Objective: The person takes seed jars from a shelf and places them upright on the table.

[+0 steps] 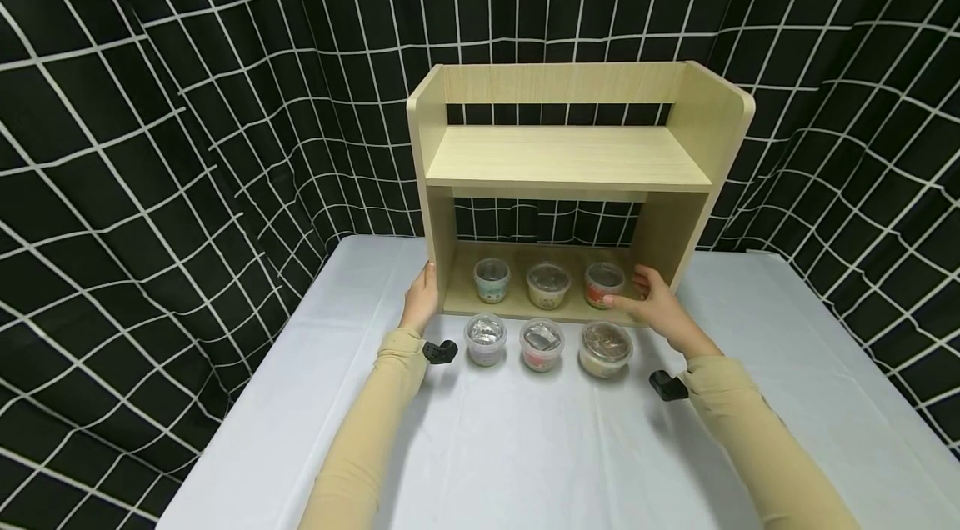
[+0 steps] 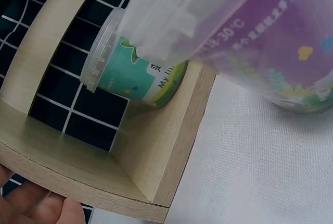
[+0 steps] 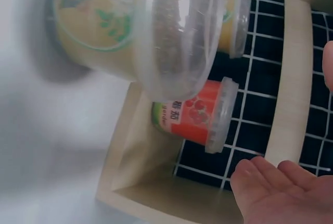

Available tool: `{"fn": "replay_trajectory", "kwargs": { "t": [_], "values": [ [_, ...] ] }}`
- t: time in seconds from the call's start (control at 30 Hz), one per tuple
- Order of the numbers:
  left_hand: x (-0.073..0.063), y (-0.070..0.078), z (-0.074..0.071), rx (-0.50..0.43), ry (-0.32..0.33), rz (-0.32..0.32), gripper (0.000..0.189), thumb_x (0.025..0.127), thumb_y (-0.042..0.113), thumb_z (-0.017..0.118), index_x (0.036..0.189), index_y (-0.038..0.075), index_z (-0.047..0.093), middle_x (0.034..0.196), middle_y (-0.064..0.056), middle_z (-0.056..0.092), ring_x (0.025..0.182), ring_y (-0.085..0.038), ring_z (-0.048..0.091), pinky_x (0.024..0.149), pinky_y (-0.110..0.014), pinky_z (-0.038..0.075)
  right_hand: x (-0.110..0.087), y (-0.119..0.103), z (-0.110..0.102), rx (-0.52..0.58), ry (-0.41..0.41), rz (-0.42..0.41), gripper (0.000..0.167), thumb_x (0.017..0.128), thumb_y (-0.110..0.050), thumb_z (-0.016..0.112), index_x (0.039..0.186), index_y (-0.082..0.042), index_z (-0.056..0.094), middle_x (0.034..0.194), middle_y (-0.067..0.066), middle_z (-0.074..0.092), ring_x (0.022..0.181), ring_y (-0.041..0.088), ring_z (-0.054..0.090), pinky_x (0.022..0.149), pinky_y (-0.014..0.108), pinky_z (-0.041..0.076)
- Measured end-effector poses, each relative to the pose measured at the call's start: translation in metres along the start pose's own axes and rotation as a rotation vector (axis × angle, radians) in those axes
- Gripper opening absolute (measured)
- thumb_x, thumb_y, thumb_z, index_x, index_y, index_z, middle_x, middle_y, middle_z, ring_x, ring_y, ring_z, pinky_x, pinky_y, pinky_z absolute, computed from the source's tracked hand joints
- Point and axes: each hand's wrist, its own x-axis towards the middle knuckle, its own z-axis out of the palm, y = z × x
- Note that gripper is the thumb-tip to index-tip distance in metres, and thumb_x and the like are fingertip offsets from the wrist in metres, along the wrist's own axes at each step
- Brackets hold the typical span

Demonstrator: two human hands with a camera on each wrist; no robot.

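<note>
Standing on the desk [image 1: 480,455]: shelf [image 1: 570,159], two tiers.
Shelf's bottom board: teal cup [image 1: 492,286] at the left, yellow cup [image 1: 548,290] in the middle, red cup [image 1: 600,290] at the right, all lidded and upright.
Right hand [image 1: 663,315]: by the shelf's right wall, thumb and fingers spread apart beside the red cup; whether the thumb touches it I cannot tell. The right wrist view cuts the thumb off.
Left hand [image 1: 421,298]: at the shelf's left wall, on the outer side; partly covered there and cut off in its wrist view, so I cannot tell whether it grips or merely rests.
Desk before the shelf: purple cup [image 1: 486,349] at left, pink cup [image 1: 542,355] in the middle, tan cup [image 1: 602,359] at right.
Hidden: purple cup, blurred up close, covers part of the teal one; tan cup partly covers red and yellow.
Hard to read: pink cup's print.
Behind the shelf: gridded cloth [image 1: 525,13].
Sleeves [image 1: 367,438]: cut off at the head view's bottom edge.
</note>
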Motion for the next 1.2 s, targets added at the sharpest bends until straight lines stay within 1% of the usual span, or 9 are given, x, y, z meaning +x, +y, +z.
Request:
{"fn": "replay_trajectory", "kwargs": {
  "t": [0.2,0.3,0.47,0.57,0.7,0.83,1.03,1.13,1.2],
  "values": [
    [0.0,0.0,0.0,-0.012,0.006,-0.007,0.06,0.101,0.045,0.019,0.144,0.006,0.032,0.144,-0.014,0.034,0.131,-0.035,0.028,0.107,-0.047,0.023,0.014,-0.004,0.0,-0.02,0.038,0.03,0.096,0.085,-0.03,0.069,0.142,0.011,0.003,0.14,0.038,0.018,0.129,0.048,0.023,0.104,0.053,0.025],
    [0.0,0.001,0.001,-0.02,0.007,-0.013,0.06,0.101,0.045,0.02,0.144,0.006,0.032,0.144,-0.014,0.034,0.131,-0.035,0.029,0.107,-0.047,0.023,0.02,-0.004,0.0,-0.04,0.045,0.049,0.098,0.084,-0.033,0.069,0.142,0.011,0.004,0.141,0.037,0.02,0.129,0.047,0.024,0.105,0.052,0.025],
    [-0.001,0.0,0.001,-0.021,0.011,-0.015,0.059,0.101,0.045,0.02,0.144,0.006,0.033,0.144,-0.014,0.034,0.131,-0.033,0.029,0.107,-0.045,0.023,0.026,-0.003,0.001,-0.04,0.048,0.081,0.101,0.083,-0.035,0.071,0.143,0.01,0.003,0.141,0.036,0.02,0.13,0.046,0.024,0.105,0.05,0.025],
    [-0.001,0.0,0.002,-0.018,0.014,-0.015,0.059,0.101,0.045,0.02,0.144,0.006,0.033,0.143,-0.014,0.035,0.131,-0.033,0.03,0.107,-0.045,0.024,0.029,-0.004,0.002,-0.057,0.041,0.097,0.102,0.083,-0.035,0.07,0.142,0.011,0.002,0.141,0.037,0.019,0.129,0.046,0.023,0.105,0.051,0.025],
    [-0.001,0.001,0.001,-0.019,0.008,-0.019,0.059,0.101,0.045,0.02,0.144,0.006,0.033,0.144,-0.014,0.035,0.131,-0.033,0.029,0.107,-0.046,0.024,0.032,-0.005,0.002,-0.112,0.036,0.115,0.102,0.083,-0.036,0.069,0.141,0.013,0.001,0.14,0.039,0.019,0.129,0.049,0.022,0.105,0.053,0.024],
    [-0.001,0.001,0.0,-0.009,0.015,-0.027,0.058,0.101,0.044,0.02,0.143,0.007,0.034,0.143,-0.014,0.036,0.131,-0.034,0.03,0.107,-0.046,0.024,0.037,-0.007,0.002,-0.167,0.009,0.142,0.104,0.084,-0.038,0.068,0.139,0.017,-0.001,0.14,0.042,0.014,0.129,0.052,0.017,0.104,0.055,0.022],
    [-0.002,0.002,0.0,0.002,0.023,-0.022,0.058,0.102,0.043,0.021,0.143,0.006,0.035,0.142,-0.014,0.037,0.13,-0.034,0.031,0.107,-0.046,0.024,0.043,-0.007,0.002,-0.179,-0.028,0.192,0.109,0.084,-0.04,0.068,0.138,0.018,-0.007,0.141,0.042,0.005,0.13,0.052,0.009,0.106,0.056,0.017],
    [-0.002,0.002,0.0,0.001,0.027,-0.011,0.057,0.102,0.043,0.021,0.142,0.005,0.035,0.142,-0.016,0.037,0.13,-0.035,0.031,0.106,-0.046,0.025,0.046,-0.006,0.003,-0.199,-0.04,0.21,0.111,0.083,-0.041,0.068,0.136,0.02,-0.008,0.141,0.042,0.004,0.131,0.051,0.009,0.106,0.055,0.016],
    [-0.001,0.001,0.001,-0.001,0.027,-0.008,0.057,0.102,0.042,0.021,0.142,0.005,0.036,0.141,-0.016,0.038,0.13,-0.035,0.032,0.106,-0.046,0.025,0.048,-0.006,0.004,-0.219,-0.046,0.217,0.11,0.083,-0.042,0.067,0.136,0.021,-0.006,0.14,0.042,0.007,0.13,0.052,0.011,0.106,0.055,0.018]
  ]
}}
